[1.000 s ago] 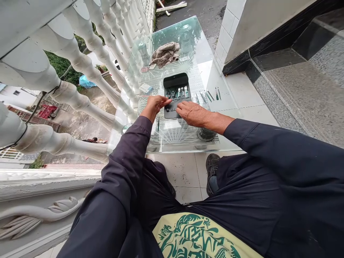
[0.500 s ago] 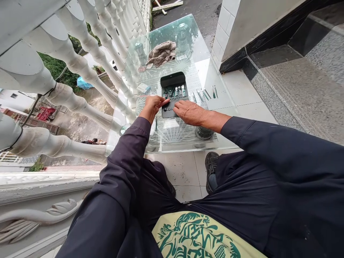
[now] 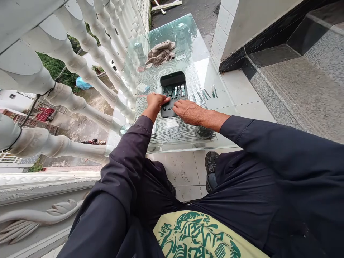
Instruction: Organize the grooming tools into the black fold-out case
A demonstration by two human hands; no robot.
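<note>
An open black manicure case [image 3: 173, 79] lies on the glass table, with small scissors [image 3: 175, 96] and several slim metal tools held inside. My left hand [image 3: 156, 103] is at the left side of the case, thumb and fingers pinched together over its inner edge; what they pinch is too small to make out. Across the lower right part of the case, my right hand [image 3: 189, 111] is closed on the edge, its fingers curled and partly hidden. Right of the case, several loose metal grooming tools [image 3: 205, 94] lie in a row on the glass.
A crumpled brown cloth [image 3: 161, 53] lies toward the far end of the glass table [image 3: 172, 139]. A small light-blue and white packet [image 3: 142, 87] sits left of the case. White balusters [image 3: 80, 70] line the left side; stone steps [image 3: 290, 79] rise on the right.
My left hand has shifted slightly to the right and inward over the case. My right hand and the case stay almost where they were.
</note>
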